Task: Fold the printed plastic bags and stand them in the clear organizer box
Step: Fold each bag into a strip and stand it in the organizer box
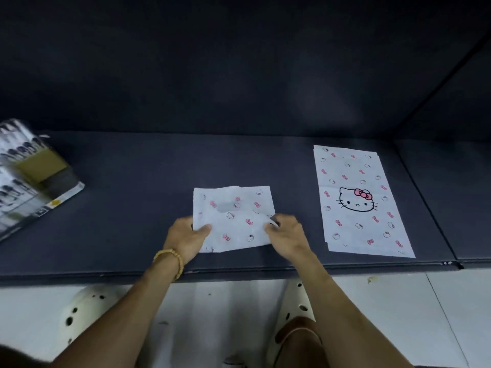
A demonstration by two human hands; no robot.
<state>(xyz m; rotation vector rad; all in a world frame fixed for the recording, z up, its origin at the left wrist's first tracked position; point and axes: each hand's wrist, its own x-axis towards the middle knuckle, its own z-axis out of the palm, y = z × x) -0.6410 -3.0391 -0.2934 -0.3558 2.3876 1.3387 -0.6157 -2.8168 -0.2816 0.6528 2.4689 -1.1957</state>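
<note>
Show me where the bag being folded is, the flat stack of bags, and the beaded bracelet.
folded bag (236, 221): head view, middle of its printed face.
flat stack of bags (357, 166): head view, upper part of top bag.
beaded bracelet (172, 257): head view, beads on the left wrist.

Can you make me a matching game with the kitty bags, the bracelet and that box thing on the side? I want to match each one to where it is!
Things:
1. folded bag
2. flat stack of bags
3. bead bracelet
4. clear organizer box

Places:
A. far left of the dark surface
B. on the left wrist
C. held at its edges by the left hand and the right hand
D. lying flat, to the right of both hands

Pairs: 1-C, 2-D, 3-B, 4-A
</note>
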